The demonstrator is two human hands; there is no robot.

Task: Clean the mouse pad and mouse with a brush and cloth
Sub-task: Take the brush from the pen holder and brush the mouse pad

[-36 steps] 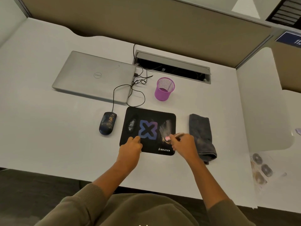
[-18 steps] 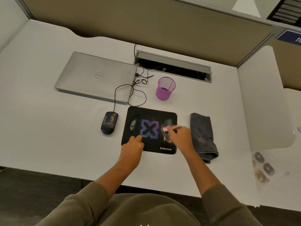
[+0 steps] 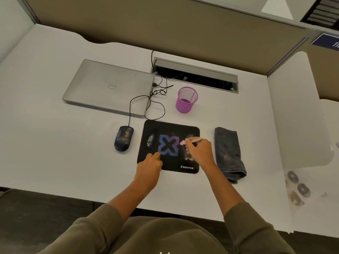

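My left hand (image 3: 149,166) pressed flat, fingers forward; my right hand (image 3: 199,150) curled in a pinch grip, both forearms extended.

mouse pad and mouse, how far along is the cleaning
Early on. Nothing looks finished: the mouse pad shows dusty smears at its left and right.

In hand: the right hand holds a small brush on the right smear, while the left hand steadies the pad's near left corner.

Left: the left smear, the speckled mouse beside the pad, and wiping with the grey cloth, lying folded on the right.
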